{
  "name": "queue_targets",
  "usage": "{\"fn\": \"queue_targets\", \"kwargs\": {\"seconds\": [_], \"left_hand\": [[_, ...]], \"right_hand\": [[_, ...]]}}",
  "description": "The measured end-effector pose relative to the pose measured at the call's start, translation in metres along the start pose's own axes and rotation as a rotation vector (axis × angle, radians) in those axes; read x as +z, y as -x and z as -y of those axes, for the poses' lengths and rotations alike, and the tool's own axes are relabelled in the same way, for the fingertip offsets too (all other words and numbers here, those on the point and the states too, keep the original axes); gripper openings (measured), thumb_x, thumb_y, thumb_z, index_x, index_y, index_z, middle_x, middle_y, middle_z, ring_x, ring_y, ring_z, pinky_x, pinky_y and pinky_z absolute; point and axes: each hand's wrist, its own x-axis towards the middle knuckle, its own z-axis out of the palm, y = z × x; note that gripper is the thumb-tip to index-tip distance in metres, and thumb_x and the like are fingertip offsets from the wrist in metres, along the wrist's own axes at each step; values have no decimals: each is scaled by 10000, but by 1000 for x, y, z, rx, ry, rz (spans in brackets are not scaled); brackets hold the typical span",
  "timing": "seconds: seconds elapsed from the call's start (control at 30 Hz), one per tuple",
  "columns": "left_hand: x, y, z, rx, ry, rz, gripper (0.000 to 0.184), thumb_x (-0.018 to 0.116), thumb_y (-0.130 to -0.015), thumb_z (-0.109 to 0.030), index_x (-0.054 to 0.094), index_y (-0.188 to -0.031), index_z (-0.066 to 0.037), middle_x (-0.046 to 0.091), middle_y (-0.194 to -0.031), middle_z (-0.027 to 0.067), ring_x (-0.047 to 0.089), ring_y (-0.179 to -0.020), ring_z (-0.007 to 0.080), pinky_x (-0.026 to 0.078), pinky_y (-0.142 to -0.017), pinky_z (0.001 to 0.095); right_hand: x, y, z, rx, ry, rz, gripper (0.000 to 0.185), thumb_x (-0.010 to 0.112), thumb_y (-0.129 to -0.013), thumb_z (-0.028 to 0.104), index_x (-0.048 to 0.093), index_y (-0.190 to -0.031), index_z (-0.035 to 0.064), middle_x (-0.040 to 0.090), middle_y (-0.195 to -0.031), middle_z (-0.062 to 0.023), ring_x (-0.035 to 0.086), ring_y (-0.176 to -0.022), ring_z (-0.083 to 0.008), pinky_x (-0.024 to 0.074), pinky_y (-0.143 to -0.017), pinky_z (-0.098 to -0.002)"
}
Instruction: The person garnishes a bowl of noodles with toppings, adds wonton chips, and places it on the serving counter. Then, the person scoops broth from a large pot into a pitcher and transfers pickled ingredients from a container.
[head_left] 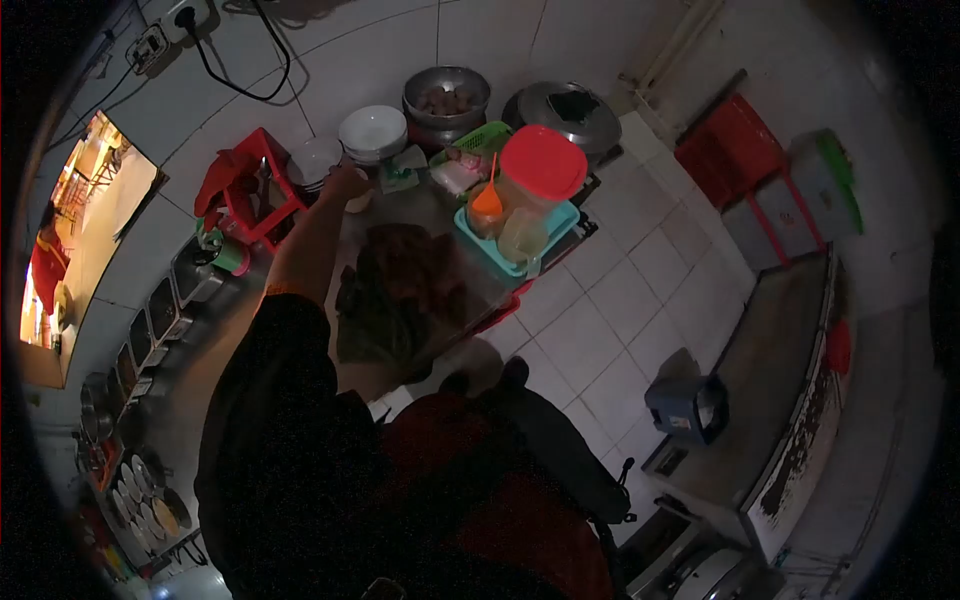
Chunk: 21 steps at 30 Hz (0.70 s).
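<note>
My left hand [347, 182] reaches across the metal counter, its fingers closed at a pale bowl [360, 201] partly hidden below them. Beside it are a stack of white bowls [373, 133] and a second stack of white dishes [314, 160]. A small pack with a green-and-white label [402, 170] lies to the right of the hand. Nearer my body, a dark heap of green leaves [380, 320] and a reddish-brown bundle [410, 262] cover part of the counter. My right hand does not show.
A turquoise tray [515, 268] holds a red-lidded tub [543, 165], an orange ladle and a clear jug. Behind stand a metal bowl of round brown pieces [447, 100] and a lidded pot [568, 112]. A red rack [285, 190] and metal containers [165, 305] line the left.
</note>
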Motion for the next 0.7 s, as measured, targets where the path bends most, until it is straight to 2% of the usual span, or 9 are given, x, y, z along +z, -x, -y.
{"fn": "queue_targets", "kwargs": {"seconds": [0.03,0.07,0.2,0.27,0.37,0.43,0.5,0.6,0.7], "left_hand": [[-7,-2,-5,-68,-67,117,849,731,-637,-537,454,-1257,-28,557,-1210,198,528,-1128,376,452,-903,494],[-18,-8,-6,-17,-121,317,826,726,-629,-525,486,-1254,-41,554,-1221,185,517,-1140,386,422,-945,480],[-10,-21,-3,-99,-97,319,757,722,-632,-485,535,-1219,-46,553,-1226,178,485,-1174,387,405,-953,490],[-12,-3,-7,7,-201,166,697,728,-623,-438,573,-1180,-49,565,-1200,172,477,-1173,372,406,-937,508],[-9,-7,-8,0,-280,126,739,707,-611,-451,549,-1207,-45,586,-1130,183,486,-1128,387,403,-924,524],[-28,14,-19,143,-75,-13,759,716,-594,-444,537,-1217,-49,596,-1096,200,497,-1115,399,408,-915,521],[-58,43,-43,169,-151,2,763,737,-573,-418,531,-1215,-60,605,-1040,219,514,-1083,405,417,-907,506],[-111,108,-44,245,81,77,754,743,-580,-375,515,-1221,-50,564,-1091,238,523,-1065,391,434,-909,450],[-173,172,0,368,251,209,760,769,-611,-348,502,-1251,-38,553,-1103,214,515,-1100,360,420,-922,420]], "right_hand": [[-6,-11,14,-3,17,17,252,577,-867,235,599,-961,2,633,-847,-69,590,-749,-155,471,-609,-310],[-12,-24,28,-6,42,37,250,577,-868,233,599,-960,2,633,-846,-68,589,-749,-154,471,-609,-310],[-36,-80,107,-58,155,131,241,575,-871,228,600,-957,4,630,-843,-66,585,-746,-150,470,-611,-308],[-50,-109,152,-91,218,170,237,574,-873,225,600,-956,4,629,-841,-65,583,-744,-149,469,-612,-308],[-60,-148,225,-136,330,242,231,572,-875,221,600,-954,6,628,-839,-63,580,-742,-146,469,-614,-307],[-62,-179,271,-173,435,301,227,572,-876,219,600,-952,6,627,-837,-62,578,-740,-144,469,-615,-306],[-55,-199,316,-205,536,359,223,571,-878,216,600,-951,7,626,-835,-60,576,-739,-143,468,-616,-305],[-23,-222,369,-254,693,462,217,569,-880,212,600,-948,8,624,-833,-59,573,-736,-140,468,-618,-304],[22,-232,399,-289,834,545,211,568,-882,208,601,-946,10,622,-831,-57,570,-734,-137,467,-619,-303]]}}
